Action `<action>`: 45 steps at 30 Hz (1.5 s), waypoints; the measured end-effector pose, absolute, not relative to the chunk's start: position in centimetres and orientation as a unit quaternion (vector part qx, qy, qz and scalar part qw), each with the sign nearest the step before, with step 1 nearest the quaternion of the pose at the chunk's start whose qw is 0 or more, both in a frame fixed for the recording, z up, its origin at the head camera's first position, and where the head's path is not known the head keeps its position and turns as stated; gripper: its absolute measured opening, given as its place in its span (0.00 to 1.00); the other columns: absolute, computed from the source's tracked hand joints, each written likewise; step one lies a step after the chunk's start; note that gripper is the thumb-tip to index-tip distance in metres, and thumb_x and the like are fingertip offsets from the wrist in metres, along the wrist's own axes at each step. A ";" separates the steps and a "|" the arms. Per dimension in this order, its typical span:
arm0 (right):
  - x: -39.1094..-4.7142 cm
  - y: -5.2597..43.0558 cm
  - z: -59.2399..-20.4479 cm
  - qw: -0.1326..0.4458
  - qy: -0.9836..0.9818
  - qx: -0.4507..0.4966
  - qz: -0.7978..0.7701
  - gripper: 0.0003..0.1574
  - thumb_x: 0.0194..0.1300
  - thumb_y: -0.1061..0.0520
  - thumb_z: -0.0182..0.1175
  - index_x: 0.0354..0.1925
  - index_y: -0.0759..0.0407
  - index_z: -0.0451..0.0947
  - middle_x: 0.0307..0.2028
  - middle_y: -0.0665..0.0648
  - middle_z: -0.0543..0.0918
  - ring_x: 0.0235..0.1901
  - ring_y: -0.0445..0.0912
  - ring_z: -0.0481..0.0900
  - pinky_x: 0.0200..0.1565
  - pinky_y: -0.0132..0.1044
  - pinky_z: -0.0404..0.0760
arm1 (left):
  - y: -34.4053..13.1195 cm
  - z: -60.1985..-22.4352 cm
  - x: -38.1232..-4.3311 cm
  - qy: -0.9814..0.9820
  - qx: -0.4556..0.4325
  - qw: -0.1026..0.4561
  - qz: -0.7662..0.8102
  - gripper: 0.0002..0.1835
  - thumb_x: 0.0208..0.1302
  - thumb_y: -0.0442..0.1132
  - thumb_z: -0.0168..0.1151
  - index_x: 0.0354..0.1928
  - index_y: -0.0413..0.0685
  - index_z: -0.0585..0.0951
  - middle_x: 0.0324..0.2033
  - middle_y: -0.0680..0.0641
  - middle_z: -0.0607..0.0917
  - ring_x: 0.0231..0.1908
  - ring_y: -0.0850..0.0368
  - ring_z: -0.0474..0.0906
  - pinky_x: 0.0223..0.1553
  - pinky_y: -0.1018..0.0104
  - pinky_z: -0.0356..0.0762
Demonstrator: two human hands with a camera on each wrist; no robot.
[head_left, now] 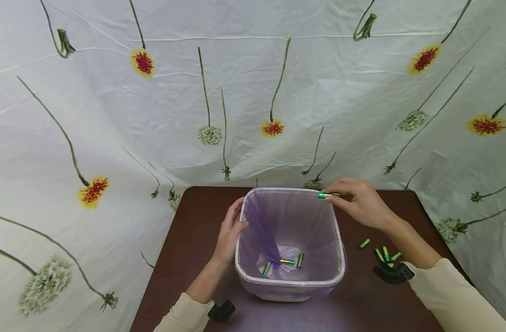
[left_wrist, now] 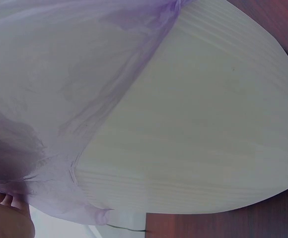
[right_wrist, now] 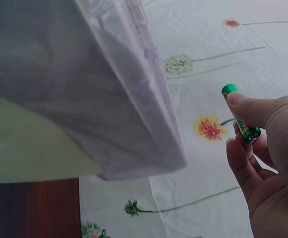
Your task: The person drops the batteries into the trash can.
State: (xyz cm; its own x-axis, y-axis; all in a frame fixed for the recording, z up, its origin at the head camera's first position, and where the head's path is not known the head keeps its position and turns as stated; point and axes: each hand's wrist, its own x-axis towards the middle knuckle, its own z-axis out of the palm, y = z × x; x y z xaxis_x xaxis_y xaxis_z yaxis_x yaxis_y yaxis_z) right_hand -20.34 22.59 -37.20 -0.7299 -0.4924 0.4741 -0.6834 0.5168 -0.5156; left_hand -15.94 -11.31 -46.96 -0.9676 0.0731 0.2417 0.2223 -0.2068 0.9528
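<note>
A white wastebasket [head_left: 292, 283] lined with a thin purple bag [head_left: 259, 216] stands on the table. My left hand [head_left: 229, 235] grips its left rim, thumb over the edge and fingers against the outside; the left wrist view shows that hand [left_wrist: 7, 215] at the bag-covered side. Between thumb and fingers, my right hand [head_left: 362, 203] pinches a green and gold battery [head_left: 328, 195] at the far right corner of the rim. In the right wrist view the battery [right_wrist: 241, 114] is beside the bag's outer side. Three similar batteries [head_left: 300, 260] lie at the bottom inside the liner.
Several loose batteries [head_left: 385, 253] lie on the dark brown table [head_left: 186, 230] right of the wastebasket, near my right forearm. A black wrist mount [head_left: 394, 273] sits by each sleeve. Behind the table hangs a white flowered cloth [head_left: 240, 106].
</note>
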 end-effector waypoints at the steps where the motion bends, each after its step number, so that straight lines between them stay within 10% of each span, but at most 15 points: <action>1: -20.4 22.2 -37.2 0.133 -0.857 0.350 0.353 0.12 0.63 0.66 0.71 0.44 0.53 0.91 0.40 0.45 0.87 0.39 0.41 0.82 0.36 0.36 0.79 | -11.3 -47.0 -16.0 -0.629 -0.118 0.049 -0.767 0.35 0.64 0.24 0.47 0.76 0.35 0.61 0.74 0.37 0.64 0.72 0.45 0.61 0.64 0.67 0.66; 9: -21.2 19.5 -37.8 0.119 -0.830 0.403 0.367 0.14 0.60 0.68 0.72 0.43 0.55 0.91 0.37 0.44 0.86 0.29 0.39 0.74 0.29 0.34 0.74 | -11.1 -47.2 -16.0 -0.630 -0.117 0.043 -0.767 0.35 0.65 0.24 0.47 0.77 0.33 0.59 0.75 0.36 0.62 0.73 0.43 0.59 0.65 0.68 0.65; 27: -21.4 17.6 -38.6 0.082 -0.850 0.381 0.354 0.22 0.61 0.61 0.74 0.54 0.64 0.86 0.41 0.55 0.85 0.40 0.48 0.82 0.41 0.51 0.82 | -10.8 -47.4 -15.9 -0.632 -0.123 0.040 -0.765 0.35 0.66 0.25 0.47 0.77 0.34 0.59 0.75 0.36 0.62 0.74 0.44 0.57 0.66 0.69 0.64; 45: -20.8 20.9 -39.3 0.118 -0.849 0.375 0.353 0.14 0.59 0.66 0.74 0.45 0.59 0.88 0.35 0.42 0.83 0.34 0.38 0.81 0.34 0.36 0.81 | -11.2 -47.2 -15.9 -0.630 -0.111 0.046 -0.767 0.36 0.66 0.26 0.47 0.77 0.37 0.60 0.75 0.39 0.62 0.74 0.47 0.58 0.65 0.68 0.65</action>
State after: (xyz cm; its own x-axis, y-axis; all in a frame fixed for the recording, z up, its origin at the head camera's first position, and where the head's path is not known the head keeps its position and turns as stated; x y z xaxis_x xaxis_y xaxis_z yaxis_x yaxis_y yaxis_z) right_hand -20.80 20.94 -39.27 -0.6903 -0.5537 0.4656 -0.7207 0.4694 -0.5102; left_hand -15.91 -11.22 -47.23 -0.9710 0.0697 0.2285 0.2107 -0.2015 0.9566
